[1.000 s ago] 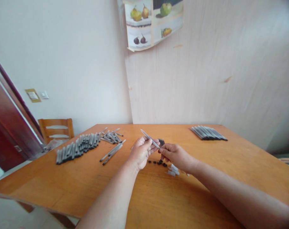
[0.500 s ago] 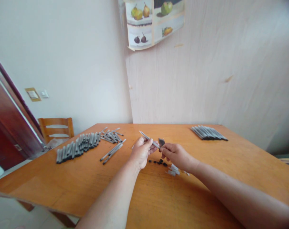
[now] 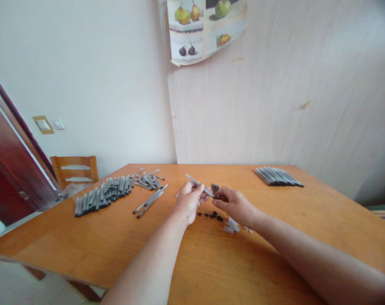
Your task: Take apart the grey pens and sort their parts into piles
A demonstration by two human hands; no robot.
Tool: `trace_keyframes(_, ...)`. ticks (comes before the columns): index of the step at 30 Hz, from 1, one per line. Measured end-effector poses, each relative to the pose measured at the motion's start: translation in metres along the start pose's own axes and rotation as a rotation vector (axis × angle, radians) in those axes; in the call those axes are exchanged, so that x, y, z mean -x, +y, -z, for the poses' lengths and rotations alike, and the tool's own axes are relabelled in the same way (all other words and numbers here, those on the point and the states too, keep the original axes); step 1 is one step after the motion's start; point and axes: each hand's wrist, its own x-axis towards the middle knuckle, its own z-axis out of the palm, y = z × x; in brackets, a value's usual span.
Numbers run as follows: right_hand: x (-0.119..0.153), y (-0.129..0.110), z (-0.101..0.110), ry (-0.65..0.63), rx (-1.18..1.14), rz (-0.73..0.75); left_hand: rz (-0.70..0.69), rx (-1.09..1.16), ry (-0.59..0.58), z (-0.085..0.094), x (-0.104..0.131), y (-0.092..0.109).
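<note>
My left hand (image 3: 190, 201) is closed around a pen (image 3: 192, 179) with a clear grey barrel, its pointed end slanting up to the left. My right hand (image 3: 233, 204) has its thumb and fingers at the pen's lower, dark end. Just behind that hand stands a bunch of thin dark-tipped sticks (image 3: 215, 187), partly hidden by the fingers. Below the hands, several small black plugs (image 3: 214, 215) lie on the wooden table (image 3: 211, 262). Beside them is a small heap of translucent white caps (image 3: 231, 225), partly under my right wrist.
To the left lies a long row of grey pens with black ends (image 3: 103, 194). Loose pens (image 3: 149, 181) are scattered behind, and a few more pens (image 3: 150, 201) lie nearer. A neat row of pens (image 3: 278, 176) sits at the back right. A wooden chair (image 3: 74, 171) stands beyond the left edge.
The right thumb and fingers have shifted slightly at the pen's end, and its dark end now shows between them. The left hand and its pen stay in place.
</note>
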Motion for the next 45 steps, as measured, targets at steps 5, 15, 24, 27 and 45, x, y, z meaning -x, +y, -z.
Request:
trace_keyframes(5,0.002,-0.002,0.0,-0.114,-0.117,-0.057,-0.004,0.004,-0.006,0.001,-0.001,-0.001)
trace_keyframes(15,-0.001,0.0,0.001,0.001,-0.078,-0.019,0.039,-0.092,-0.069,0.003,0.0,0.0)
trace_keyframes(24,0.001,0.0,0.001,-0.093,-0.115,-0.056,0.033,-0.095,-0.041,0.005,-0.003,-0.004)
trace_keyframes(27,0.0,0.0,0.001,-0.022,-0.054,-0.011,0.036,-0.112,-0.019,0.004,-0.003,-0.005)
trace_keyframes(45,-0.002,0.006,0.002,0.047,0.042,0.048,0.049,-0.069,0.068,0.005,-0.005,-0.002)
